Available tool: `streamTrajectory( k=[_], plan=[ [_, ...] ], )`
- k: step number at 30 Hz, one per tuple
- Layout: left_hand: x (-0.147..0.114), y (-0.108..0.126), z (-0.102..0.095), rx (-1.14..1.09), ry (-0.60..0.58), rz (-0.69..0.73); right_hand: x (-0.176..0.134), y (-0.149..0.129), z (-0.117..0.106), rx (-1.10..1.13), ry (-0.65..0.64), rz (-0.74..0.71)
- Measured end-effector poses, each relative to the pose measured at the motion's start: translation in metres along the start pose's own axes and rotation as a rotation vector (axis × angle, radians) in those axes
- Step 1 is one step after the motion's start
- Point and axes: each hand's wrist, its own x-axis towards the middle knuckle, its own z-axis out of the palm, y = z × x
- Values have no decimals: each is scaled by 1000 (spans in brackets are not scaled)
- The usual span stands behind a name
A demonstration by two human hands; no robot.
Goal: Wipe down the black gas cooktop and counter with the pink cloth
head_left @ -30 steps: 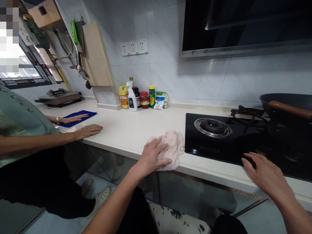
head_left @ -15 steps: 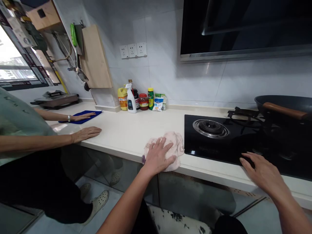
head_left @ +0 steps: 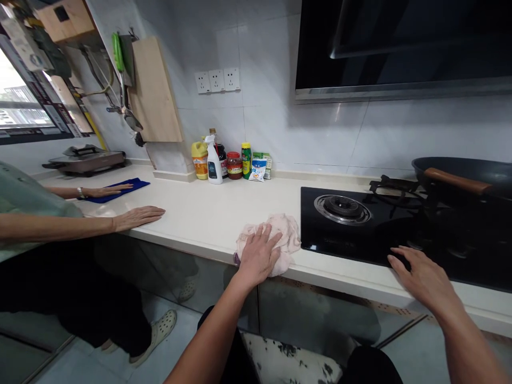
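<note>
A crumpled pale pink cloth (head_left: 287,234) lies on the white countertop (head_left: 192,213), left of the black gas stove (head_left: 340,240). My left hand (head_left: 260,257) presses flat on this cloth with its fingers spread. Part of the cloth shows past the fingertips, and a purple bit sticks out at its left edge. At the stove's front edge rests my right hand (head_left: 424,274), fingers apart and nothing in them.
Another person's hand lies on a blue cloth (head_left: 116,192) at left; their other hand (head_left: 140,216) rests on the counter edge. A spray bottle (head_left: 214,162) and several jars stand by the wall. A wok (head_left: 472,173) with a wooden handle sits right; a range hood (head_left: 400,90) hangs above.
The other person's hand has slid the blue cloth to the left. My hands stay nearly in place, left on the pink cloth; the view has shifted slightly.
</note>
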Motion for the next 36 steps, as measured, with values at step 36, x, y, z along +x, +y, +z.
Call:
streamTrajectory(
  k=[36],
  plan=[
    [9,-24,-17,-1168,282,-286,1,1,12,22,15,19]
  ],
)
